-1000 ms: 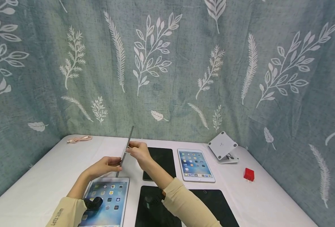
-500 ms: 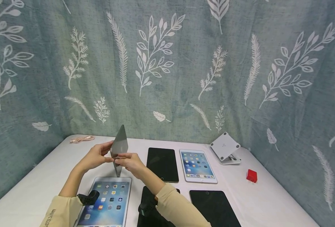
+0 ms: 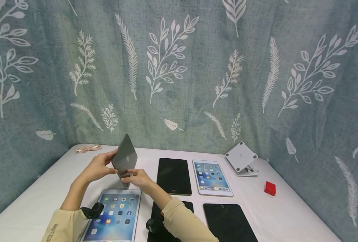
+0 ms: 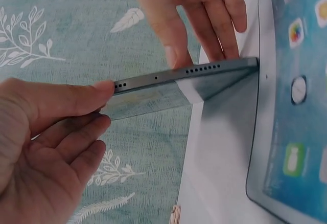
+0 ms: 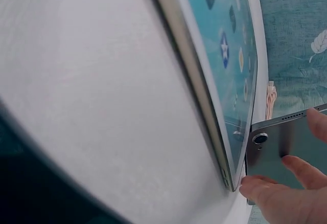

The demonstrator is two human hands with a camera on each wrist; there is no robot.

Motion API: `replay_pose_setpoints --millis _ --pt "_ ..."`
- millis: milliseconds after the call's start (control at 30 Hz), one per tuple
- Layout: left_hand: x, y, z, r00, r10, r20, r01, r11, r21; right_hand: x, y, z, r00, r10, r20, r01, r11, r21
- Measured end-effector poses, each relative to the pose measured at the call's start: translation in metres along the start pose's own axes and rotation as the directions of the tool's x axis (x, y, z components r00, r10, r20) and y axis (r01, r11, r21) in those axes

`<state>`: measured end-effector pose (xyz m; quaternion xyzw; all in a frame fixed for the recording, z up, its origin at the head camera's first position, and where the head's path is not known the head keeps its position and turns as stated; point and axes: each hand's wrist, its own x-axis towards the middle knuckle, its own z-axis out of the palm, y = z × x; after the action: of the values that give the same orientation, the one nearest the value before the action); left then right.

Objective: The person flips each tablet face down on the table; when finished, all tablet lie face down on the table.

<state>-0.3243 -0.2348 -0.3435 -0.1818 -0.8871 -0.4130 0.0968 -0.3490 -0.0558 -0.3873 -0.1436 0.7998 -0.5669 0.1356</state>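
A thin grey tablet [image 3: 126, 158] stands on edge and tilted behind the large white tablet [image 3: 115, 211], its back turned to the right. My left hand [image 3: 97, 167] pinches its left side between thumb and fingers, as the left wrist view shows. My right hand [image 3: 140, 178] touches the lower back with its thumb [image 4: 176, 45] and fingers, which are fairly straight. In the right wrist view, the tablet's camera lens [image 5: 260, 138] sits in the corner beside the white tablet's edge. Whether its lower end rests on the table I cannot tell.
Dark tablets lie to the right, one behind [image 3: 174, 176], one in front [image 3: 228, 222] and one [image 3: 186, 205] partly under my right arm. A smaller white tablet [image 3: 212, 178], silver stand [image 3: 241, 158], red charger plug [image 3: 270, 189] and coiled cable [image 3: 88, 149] also lie on the white table [image 3: 55, 188].
The grey tablet has turned from nearly edge-on to show its back. My left hand has moved up and left along with it; my right hand has come lower on it.
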Motion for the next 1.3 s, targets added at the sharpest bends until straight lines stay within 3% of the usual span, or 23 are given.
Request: replay_pose_setpoints --millis 267,500,767,1000,1300 --pt "0.000 -0.004 0.000 0.999 -0.035 0.003 0.035 0.998 0.046 -0.003 -0.002 0.004 0.999 0.001 -0.033 -0.005 0.993 -0.116" --pt "-0.002 -0.019 0.008 0.997 -0.073 0.019 0.071 0.995 0.073 -0.006 0.001 0.002 0.997 0.003 -0.073 -0.022 0.967 -0.254" --pt "-0.003 -0.034 0.018 0.995 -0.089 0.040 0.084 0.990 0.109 -0.009 0.007 -0.003 0.994 0.011 -0.105 -0.040 0.957 -0.286" --pt "-0.005 -0.040 0.023 0.994 -0.101 0.042 0.092 0.980 0.175 -0.012 0.005 -0.009 0.996 -0.027 -0.087 -0.011 0.913 -0.408" --pt "-0.006 -0.040 0.032 0.980 -0.195 0.033 0.181 0.953 0.245 -0.016 0.004 -0.008 0.995 -0.013 -0.097 -0.032 0.893 -0.449"
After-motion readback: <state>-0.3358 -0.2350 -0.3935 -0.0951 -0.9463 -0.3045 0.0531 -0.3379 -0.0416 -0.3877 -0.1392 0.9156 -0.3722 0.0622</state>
